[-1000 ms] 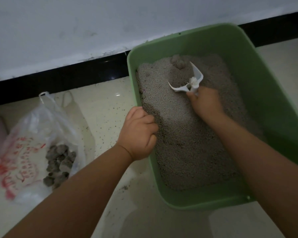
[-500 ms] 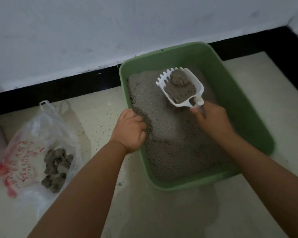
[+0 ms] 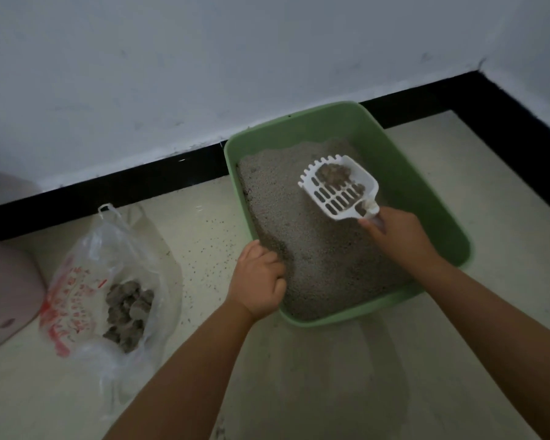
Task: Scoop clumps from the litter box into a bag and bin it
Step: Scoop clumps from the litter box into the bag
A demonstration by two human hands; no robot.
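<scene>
Right hand [image 3: 397, 239] gripping scoop [image 3: 338, 190], loose litter seemingly sifted out since, left hand [image 3: 256, 282] clutching box rim [image 3: 251, 231]

Home floor corner (litter box [image 3: 404, 173])

The litter box [image 3: 438, 198] is smooth green plastic with a dull sheen, filled with grey, grainy, matt litter [image 3: 315, 258]. The slotted scoop [image 3: 338, 190] is white hard plastic, carrying rough dark clumps [image 3: 335, 174]. The bag [image 3: 108, 281] is thin, crinkled, translucent plastic film printed in red. The floor [image 3: 204, 236] is pale, smooth and speckled; the skirting [image 3: 108, 188] glossy black.
</scene>
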